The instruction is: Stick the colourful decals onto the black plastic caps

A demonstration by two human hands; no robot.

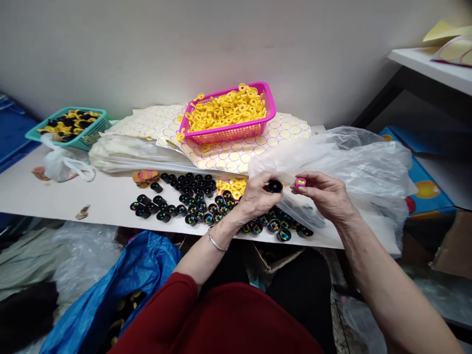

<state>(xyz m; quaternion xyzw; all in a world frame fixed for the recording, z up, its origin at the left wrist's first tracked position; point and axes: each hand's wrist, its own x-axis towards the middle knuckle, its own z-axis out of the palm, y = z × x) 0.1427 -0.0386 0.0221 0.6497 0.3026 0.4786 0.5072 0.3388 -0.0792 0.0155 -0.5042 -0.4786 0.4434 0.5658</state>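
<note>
My left hand (258,195) pinches a small black cylindrical cap (275,186) just above the white table (106,199). My right hand (326,194) holds a small pink piece with coloured dots (300,183) between its fingertips, a few centimetres right of the cap. Under both hands lie several black caps (191,201), some showing coloured dots inside. A little heap of yellow rings (232,187) sits among them, just left of my left hand.
A pink basket (236,132) full of yellow rings stands on sheets of round stickers (236,157) at the back. A teal basket (90,137) with black and yellow parts is far left. A clear plastic bag (354,157) lies right; a blue bag (147,265) sits below the table.
</note>
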